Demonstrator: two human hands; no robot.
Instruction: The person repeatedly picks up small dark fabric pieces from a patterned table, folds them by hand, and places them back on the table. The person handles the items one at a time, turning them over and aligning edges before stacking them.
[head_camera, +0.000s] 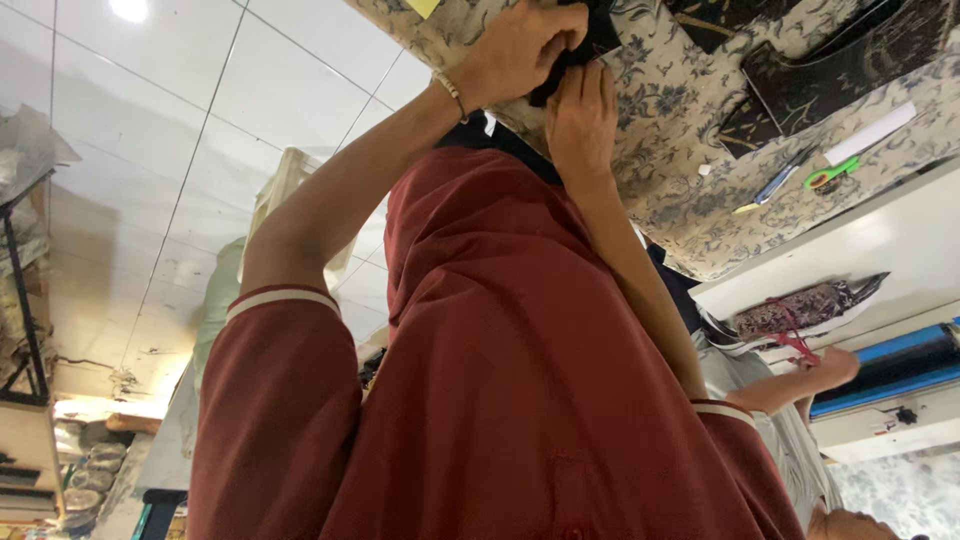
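My left hand (515, 50), with a beaded bracelet on the wrist, is closed on a small black fabric piece (592, 38) at the top of the view. Just below it, my right hand (580, 120) pinches the same piece from underneath, fingertips against it. Both hands rest at the edge of a table covered with a beige cloth with a grey floral pattern (670, 130). My dark red shirt with white-striped sleeve cuffs (500, 380) fills the middle of the view and hides much of the table's near side.
On the patterned cloth lie dark patterned fabric pieces (830, 70), a white strip (870, 133), green-handled scissors (830, 175) and pens (780, 185). Lower right, another person's hand (822, 372) holds red scissors (795, 342) by a patterned piece (800, 305). White tiles (150, 150) and shelves (25, 300) are left.
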